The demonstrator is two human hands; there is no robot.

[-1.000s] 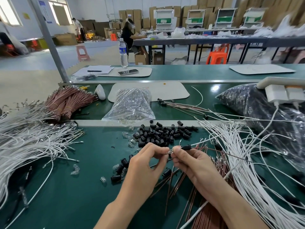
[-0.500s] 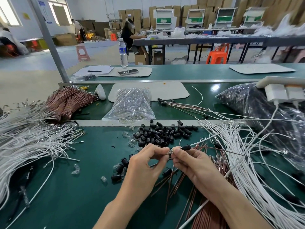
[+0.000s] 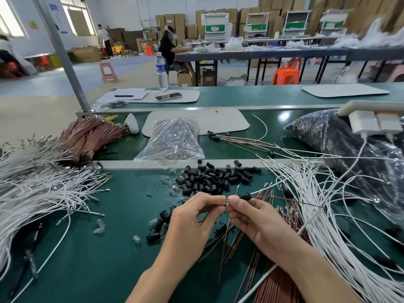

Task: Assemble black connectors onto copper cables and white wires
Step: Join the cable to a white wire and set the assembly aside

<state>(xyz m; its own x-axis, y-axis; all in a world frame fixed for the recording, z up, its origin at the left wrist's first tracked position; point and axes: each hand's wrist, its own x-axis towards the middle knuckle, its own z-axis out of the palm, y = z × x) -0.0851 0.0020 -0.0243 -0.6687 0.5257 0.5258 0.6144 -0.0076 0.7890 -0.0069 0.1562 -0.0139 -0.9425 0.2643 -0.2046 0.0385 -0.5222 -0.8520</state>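
Above the green tabletop (image 3: 87, 259), our left hand (image 3: 192, 217) and right hand (image 3: 251, 217) meet fingertip to fingertip. The left grip pinches a small clear piece (image 3: 227, 202); the right grip pinches a black connector (image 3: 244, 196) trailing a copper cable (image 3: 284, 198) and white wire (image 3: 262, 190), just before the loose connector pile (image 3: 209, 178).

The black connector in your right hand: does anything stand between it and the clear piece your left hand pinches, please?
Nothing visible stands between them; only fingertips of the right hand cover the short stretch from clear piece to black connector.
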